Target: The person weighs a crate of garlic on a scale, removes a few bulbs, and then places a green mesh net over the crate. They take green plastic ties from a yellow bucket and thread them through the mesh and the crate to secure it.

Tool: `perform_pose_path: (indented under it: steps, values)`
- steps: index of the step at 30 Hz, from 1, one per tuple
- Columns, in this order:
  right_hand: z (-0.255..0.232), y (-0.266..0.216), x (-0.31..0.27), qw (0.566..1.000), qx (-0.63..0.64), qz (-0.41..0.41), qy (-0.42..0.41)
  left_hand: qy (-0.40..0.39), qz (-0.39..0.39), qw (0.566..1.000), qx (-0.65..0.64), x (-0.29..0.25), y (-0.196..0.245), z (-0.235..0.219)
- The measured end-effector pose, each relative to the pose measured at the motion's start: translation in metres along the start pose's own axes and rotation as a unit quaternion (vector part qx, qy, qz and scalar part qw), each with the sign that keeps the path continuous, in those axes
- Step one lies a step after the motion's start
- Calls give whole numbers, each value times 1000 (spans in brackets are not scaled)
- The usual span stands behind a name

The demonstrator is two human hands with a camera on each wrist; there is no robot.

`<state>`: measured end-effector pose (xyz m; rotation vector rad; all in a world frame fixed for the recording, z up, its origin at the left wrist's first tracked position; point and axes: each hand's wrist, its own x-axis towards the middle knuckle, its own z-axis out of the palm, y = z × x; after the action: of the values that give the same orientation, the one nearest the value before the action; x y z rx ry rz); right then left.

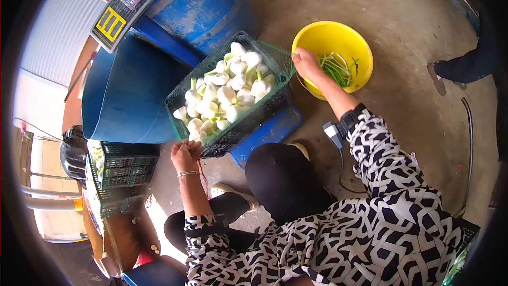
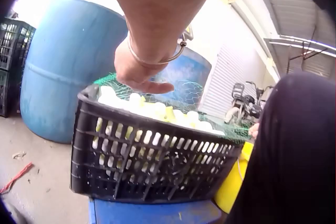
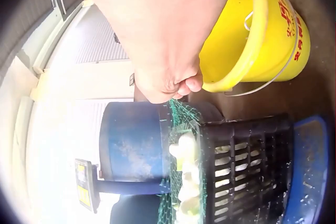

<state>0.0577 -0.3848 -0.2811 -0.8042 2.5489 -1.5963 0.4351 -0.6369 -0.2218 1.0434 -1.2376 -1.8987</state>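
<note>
A black plastic crate, lined with green netting, is heaped with white garlic bulbs on short pale-green stems. My right hand grips the netting and draws it out from the crate's far right corner, beside the yellow bucket's rim. Fingers curled, my left hand holds the netting at the near left corner. In the left wrist view that hand is just above the bulbs, its thumb extended and its fingertips hidden. The crate sits on a blue platform.
The yellow bucket at the right holds green stalks. Two large blue barrels stand behind the crate, with a scale display over them. More dark crates are at the left. Another person's leg shows at the far right.
</note>
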Motion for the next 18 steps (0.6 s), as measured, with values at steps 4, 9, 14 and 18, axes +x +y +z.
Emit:
perform_pose_path:
  steps: [4, 9, 14, 18]
  values:
    - [11, 4, -40, 997, -51, -52, -11, 54, -44, 991, 116, -29, -45, 40]
    - [0, 16, -16, 974, -201, -86, -54, 9, -48, 998, 29, -45, -25, 15]
    - [20, 6, 5, 910, 328, 253, -18, 26, -129, 991, -14, -43, -39, 19]
    - [46, 27, 10, 744, 542, 384, 74, 10, -149, 985, -84, -39, -85, 18]
